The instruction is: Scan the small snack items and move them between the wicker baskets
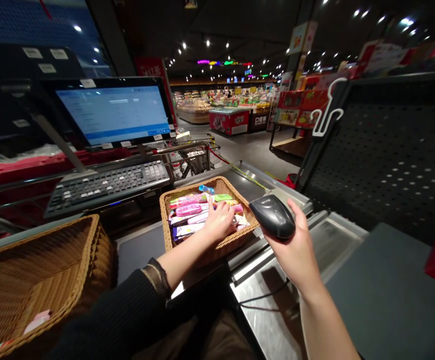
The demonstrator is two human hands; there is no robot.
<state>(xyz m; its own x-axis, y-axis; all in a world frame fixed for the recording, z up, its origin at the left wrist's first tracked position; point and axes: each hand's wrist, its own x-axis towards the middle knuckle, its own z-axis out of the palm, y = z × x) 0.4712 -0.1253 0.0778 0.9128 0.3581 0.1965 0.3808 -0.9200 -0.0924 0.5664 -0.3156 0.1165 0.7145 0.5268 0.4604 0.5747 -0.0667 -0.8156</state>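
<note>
A: Two hands are working here. The left hand is lying in the small basket at about 12 o'clock from the body, fingers curled down onto the packets; whether they are pinching one yet, I cannot tell.

B: And the right hand?

A: It is gripping the scanner, fingers wrapped under the body, at about 1 o'clock, just beside the basket's right rim. Its cable is trailing down over the steel counter.

B: How are those packets likely to be handling?

A: They are looking like thin, light foil or plastic sachets, pink, purple and green, stacked loosely. I am judging them soft and a bit slippery, so pinching one by a short end or flat between thumb and fingers would be suiting best. Nothing is looking fragile.

B: Is any writing reading clearly?

A: Barely. The packet print is too small. The screen at 10 o'clock is showing lines of text and a blurred figure at the bottom right. A chest far off is carrying a logo that I am not making out.

B: Anything else near?

A: A keyboard is sitting under the screen, and a big basket is standing at 9 o'clock.
</note>
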